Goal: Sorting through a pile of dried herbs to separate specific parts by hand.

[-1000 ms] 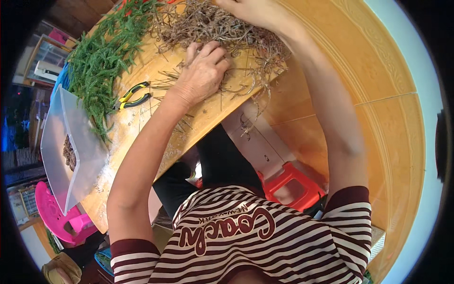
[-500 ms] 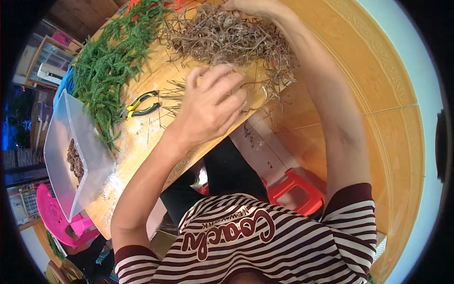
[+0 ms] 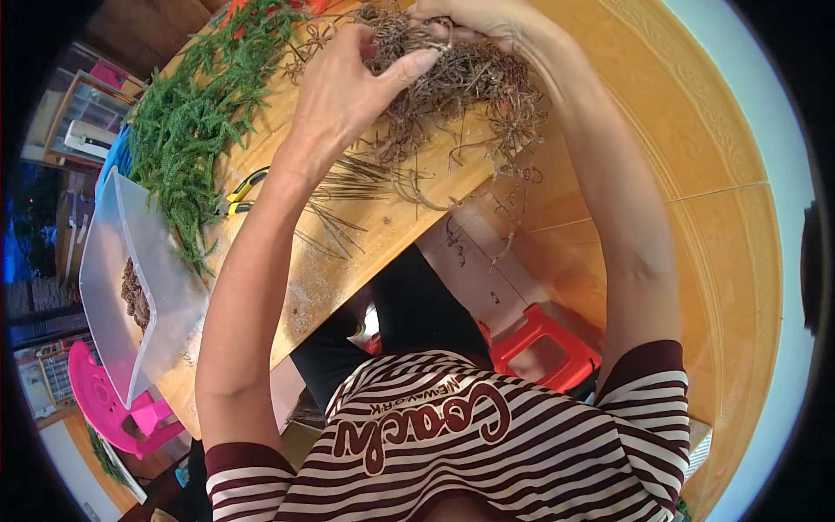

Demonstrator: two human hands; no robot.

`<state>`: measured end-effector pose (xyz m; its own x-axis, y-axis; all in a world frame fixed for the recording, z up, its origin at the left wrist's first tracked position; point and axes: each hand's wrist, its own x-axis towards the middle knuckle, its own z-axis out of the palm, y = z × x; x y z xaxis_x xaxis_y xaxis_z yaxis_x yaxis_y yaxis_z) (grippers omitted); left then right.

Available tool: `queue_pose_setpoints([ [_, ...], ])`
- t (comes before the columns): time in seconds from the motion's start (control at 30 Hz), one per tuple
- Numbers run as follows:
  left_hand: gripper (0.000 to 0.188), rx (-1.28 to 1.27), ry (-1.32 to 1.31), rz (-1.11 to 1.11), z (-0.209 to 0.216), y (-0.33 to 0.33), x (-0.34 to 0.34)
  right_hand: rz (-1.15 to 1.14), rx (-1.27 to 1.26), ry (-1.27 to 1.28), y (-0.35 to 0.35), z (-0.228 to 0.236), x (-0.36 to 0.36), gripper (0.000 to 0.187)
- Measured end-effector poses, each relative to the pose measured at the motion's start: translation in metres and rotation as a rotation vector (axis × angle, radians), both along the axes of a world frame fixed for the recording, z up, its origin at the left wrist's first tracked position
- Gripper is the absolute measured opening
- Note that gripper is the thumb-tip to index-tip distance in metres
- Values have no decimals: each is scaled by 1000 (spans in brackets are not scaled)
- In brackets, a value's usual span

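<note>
A heap of tangled brown wiry stems (image 3: 474, 91) lies at the far edge of the wooden table, spilling over its right side. My left hand (image 3: 344, 91) has its thumb and fingers around the left part of this tangle, with most fingertips buried in it. My right hand (image 3: 487, 19) holds the far side of the heap with curled fingers, partly cut off by the picture's top. A bundle of straight thin stems (image 3: 357, 184) lies on the table below my left hand. Yellow-and-black pliers (image 3: 248, 184) rest left of my left forearm, which partly covers them.
Green artificial sprigs (image 3: 196, 122) are heaped along the table's left side. A translucent plastic bin (image 3: 165, 261) with brown clumps (image 3: 134, 294) stands at the left edge. Near the floor are a red stool (image 3: 548, 348) and a pink chair (image 3: 113, 400).
My left hand has moved away from me, from above the straight stems into the brown tangle. My right hand stays at the heap's far side. The heap has been pulled about and shifted.
</note>
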<state>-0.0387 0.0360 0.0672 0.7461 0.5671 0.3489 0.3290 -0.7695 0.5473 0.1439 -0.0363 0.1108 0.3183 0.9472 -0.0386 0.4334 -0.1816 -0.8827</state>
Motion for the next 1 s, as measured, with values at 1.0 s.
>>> queue_pose_setpoints([
  [1.0,44,170,137,45,-25,-6,-18,159,86,61,-4,-47,-45,25],
])
